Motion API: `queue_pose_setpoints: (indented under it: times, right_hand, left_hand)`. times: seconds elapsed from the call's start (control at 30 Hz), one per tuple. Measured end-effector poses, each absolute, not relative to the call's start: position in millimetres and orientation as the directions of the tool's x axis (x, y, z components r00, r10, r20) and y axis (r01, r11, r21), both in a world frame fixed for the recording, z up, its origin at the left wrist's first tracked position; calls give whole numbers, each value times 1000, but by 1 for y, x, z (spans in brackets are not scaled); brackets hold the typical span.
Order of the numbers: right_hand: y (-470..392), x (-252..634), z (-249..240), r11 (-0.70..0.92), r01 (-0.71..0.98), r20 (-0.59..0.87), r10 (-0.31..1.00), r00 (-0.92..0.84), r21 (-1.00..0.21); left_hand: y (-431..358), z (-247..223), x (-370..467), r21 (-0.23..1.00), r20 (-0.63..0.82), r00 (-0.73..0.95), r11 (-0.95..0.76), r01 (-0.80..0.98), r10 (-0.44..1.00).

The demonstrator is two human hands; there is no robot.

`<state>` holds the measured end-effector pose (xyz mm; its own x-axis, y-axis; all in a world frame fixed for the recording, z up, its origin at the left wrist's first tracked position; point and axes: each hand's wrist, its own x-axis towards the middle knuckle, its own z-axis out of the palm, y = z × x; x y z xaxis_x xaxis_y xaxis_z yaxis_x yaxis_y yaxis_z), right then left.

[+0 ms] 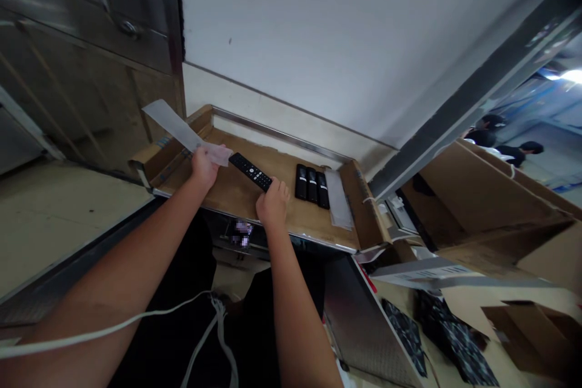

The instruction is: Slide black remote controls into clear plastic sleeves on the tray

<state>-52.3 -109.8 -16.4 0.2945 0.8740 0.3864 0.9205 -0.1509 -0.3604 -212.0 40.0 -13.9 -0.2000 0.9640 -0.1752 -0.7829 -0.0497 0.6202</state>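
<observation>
My left hand (205,165) is closed on a long translucent plastic sleeve (175,124), whose far end sticks up to the left. In my right hand (274,201) is a black remote control (251,171), gripped by its lower end. The remote's buttons face up, and its other end points at the near end of the sleeve. On the cardboard-lined bench to the right, several black remotes (311,184) lie side by side. Just beyond them rests a stack of flat translucent sleeves (339,199).
Cardboard (245,200) covers the bench, with raised cardboard sides (364,203) at both ends. A white wall (291,30) stands behind. Large cardboard boxes (491,194) are at the right, and other people (521,150) are farther back. A white cord (150,313) hangs across my lap.
</observation>
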Motion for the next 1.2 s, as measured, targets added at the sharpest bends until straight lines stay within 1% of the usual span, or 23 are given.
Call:
queue_pose_setpoints:
  times: [0.23,0.4,0.53,0.6,0.8,0.97,1.13,1.2]
  right_hand:
    - [-111,-53,-15,-145,933,366,891,268,-330]
    - [-112,-53,-14,-107,936,370,899,235,-334]
    - [-112,-52,-14,-80,944,367,908,201,-319]
    - [-111,-52,-14,-74,947,366,911,192,-314]
    - [-111,-54,-15,-64,945,357,916,183,-320]
    - [-112,-55,-16,-75,953,353,918,180,-292]
    - [-112,-58,-15,-91,956,339,922,187,-280]
    - [-112,-59,-14,-95,955,341,920,192,-282]
  left_hand:
    - [43,-19,-214,664,-146,-215,-65,-745,966]
    - [42,-17,-211,687,-124,-184,-50,-725,975]
    - [36,-15,-206,734,-42,-189,-98,-672,981]
    - [32,-14,-204,763,-8,-158,-96,-639,987]
    - [27,-17,-203,821,22,-24,-32,-570,999]
    - [26,-25,-198,885,38,25,-22,-464,999]
    - [22,-24,-195,891,25,48,0,-454,999]
    - [20,-22,-195,892,4,95,39,-451,995]
